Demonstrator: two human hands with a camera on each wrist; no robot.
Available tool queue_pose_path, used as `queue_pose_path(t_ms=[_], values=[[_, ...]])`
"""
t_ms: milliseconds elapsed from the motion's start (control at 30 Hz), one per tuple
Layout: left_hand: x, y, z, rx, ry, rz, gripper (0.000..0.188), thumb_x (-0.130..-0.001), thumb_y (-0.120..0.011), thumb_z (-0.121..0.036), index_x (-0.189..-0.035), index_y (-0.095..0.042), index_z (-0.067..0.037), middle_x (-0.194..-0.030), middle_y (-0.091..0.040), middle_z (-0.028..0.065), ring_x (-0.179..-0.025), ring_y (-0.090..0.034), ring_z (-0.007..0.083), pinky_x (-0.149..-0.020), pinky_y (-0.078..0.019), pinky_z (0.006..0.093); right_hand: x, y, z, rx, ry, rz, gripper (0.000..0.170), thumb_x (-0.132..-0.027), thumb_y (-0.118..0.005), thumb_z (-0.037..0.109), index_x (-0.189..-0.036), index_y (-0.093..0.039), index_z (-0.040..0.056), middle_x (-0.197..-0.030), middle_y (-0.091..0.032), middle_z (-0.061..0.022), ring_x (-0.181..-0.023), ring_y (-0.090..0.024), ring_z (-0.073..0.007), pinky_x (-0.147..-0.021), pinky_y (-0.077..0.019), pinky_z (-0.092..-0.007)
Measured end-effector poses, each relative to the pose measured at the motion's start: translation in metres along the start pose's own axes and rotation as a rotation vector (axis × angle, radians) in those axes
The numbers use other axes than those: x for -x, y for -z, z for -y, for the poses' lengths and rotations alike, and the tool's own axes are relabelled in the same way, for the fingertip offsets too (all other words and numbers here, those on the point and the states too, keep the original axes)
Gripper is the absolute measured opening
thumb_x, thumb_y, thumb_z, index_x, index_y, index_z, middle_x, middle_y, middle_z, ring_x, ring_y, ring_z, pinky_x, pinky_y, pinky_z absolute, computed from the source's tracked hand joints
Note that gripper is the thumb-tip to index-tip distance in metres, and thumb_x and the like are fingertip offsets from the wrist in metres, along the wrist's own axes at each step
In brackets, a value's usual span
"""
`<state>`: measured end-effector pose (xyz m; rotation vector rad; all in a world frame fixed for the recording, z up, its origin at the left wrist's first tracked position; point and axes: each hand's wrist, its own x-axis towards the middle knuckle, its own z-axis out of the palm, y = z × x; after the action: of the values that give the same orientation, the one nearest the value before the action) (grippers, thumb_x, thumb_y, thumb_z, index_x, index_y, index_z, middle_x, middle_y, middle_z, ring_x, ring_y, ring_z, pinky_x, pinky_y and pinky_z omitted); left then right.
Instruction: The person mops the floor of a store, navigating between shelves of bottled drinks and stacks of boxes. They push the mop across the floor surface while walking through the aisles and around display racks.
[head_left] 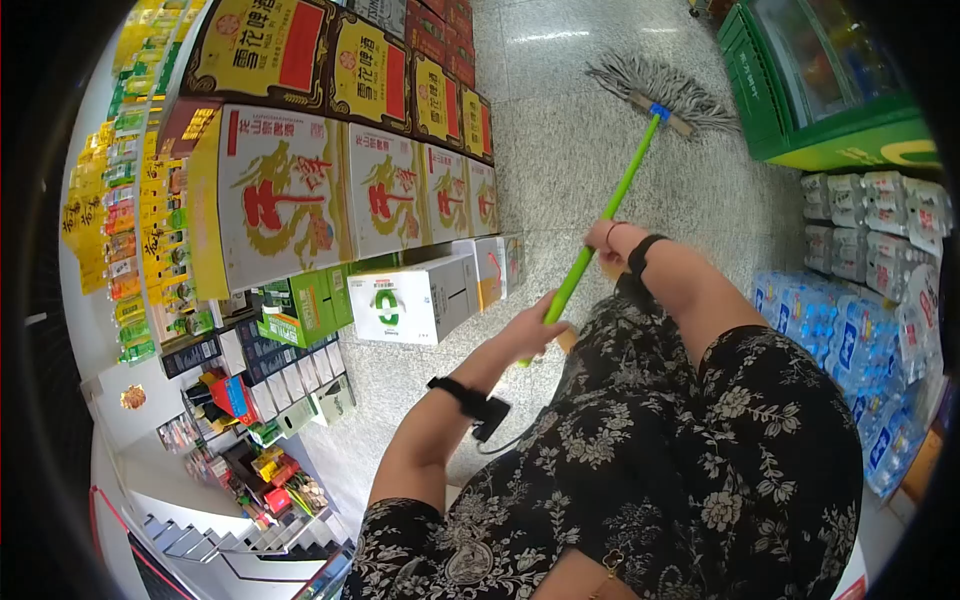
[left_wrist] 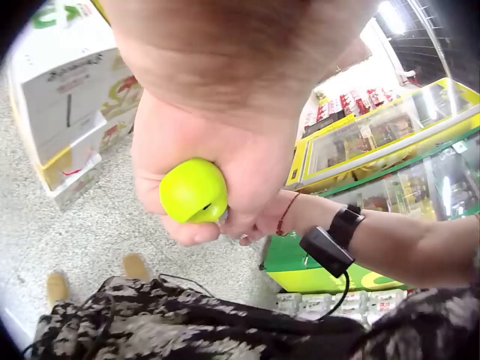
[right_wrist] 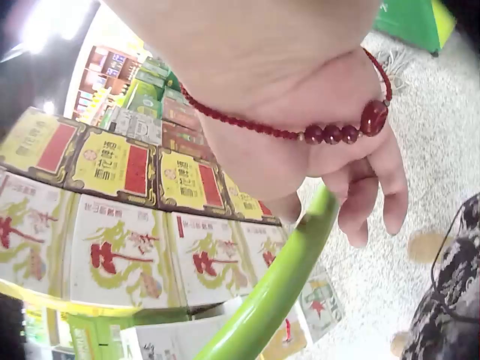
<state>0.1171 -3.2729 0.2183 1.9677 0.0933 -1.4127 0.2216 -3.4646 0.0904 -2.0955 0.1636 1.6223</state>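
Note:
A string mop with a bright green handle and grey strands reaches out across the floor in the head view. Its strands are spread on the floor, fixed to a blue clamp. Near the top end of the handle, my left hand grips it; the rounded green end cap pokes out of that fist in the left wrist view. My right hand, with a red bead bracelet, holds the handle farther down. In the right wrist view the handle runs under the palm, with several fingers partly bent beside it.
Stacked beer cartons line the left side, with a white box on the floor at their near end. A green display fridge stands at the right. Wrapped bottle packs are piled close to the right elbow. Speckled floor lies between.

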Motion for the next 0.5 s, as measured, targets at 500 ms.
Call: queue_pose_path(t_ms=[500], values=[[0.211,-0.046,0.219,-0.130,0.240,0.100,0.066,-0.085,-0.057,-0.024,-0.141,-0.021,-0.027,-0.075,-0.057,0.0098,-0.051,-0.051,0.0140,-0.051,-0.0455,0.0299,0.048,-0.276,0.055,-0.290,0.115,0.543,0.054,-0.089,-0.041,0.043,-0.108,-0.053,-0.0058,-0.082,-0.064,-0.0171,-0.068,-0.064,-0.0301,-0.057,-0.0538,-0.0433]])
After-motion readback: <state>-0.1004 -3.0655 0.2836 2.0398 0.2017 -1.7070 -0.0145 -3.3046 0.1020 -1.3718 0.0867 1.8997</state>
